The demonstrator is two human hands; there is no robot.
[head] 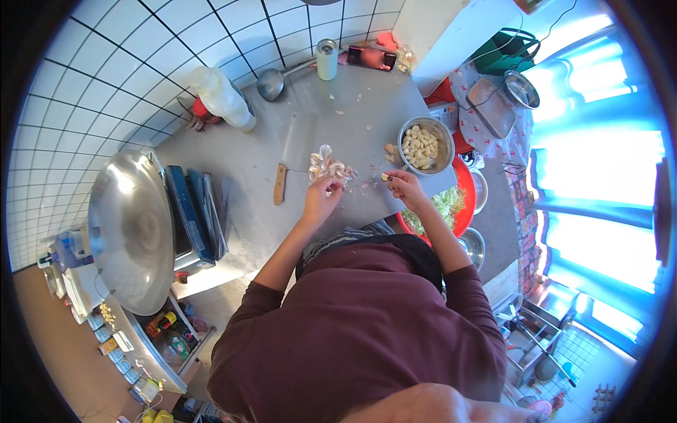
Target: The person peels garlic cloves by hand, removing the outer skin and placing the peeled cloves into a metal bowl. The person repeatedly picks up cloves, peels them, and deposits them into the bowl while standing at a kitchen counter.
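My right hand [405,189] pinches a garlic clove [384,177] between thumb and fingers, just below a steel bowl [449,138]. Many peeled garlic cloves [420,147] lie in that bowl. A few unpeeled cloves [390,153] rest against its left side. Over the near edge of a heap of garlic skins [323,161], my left hand [323,196] has its fingertips together; whether a bit of skin is between them I cannot tell. To the left of the heap lies a cleaver [286,158], its wooden handle towards me.
A red basin [466,180] of shredded cabbage [444,210] sits below the right table edge. Along the tiled wall are a white jug [227,100], a ladle [271,84], a pale green cup [327,59] and a propped phone [372,58]. A large wok [132,232] stands at left.
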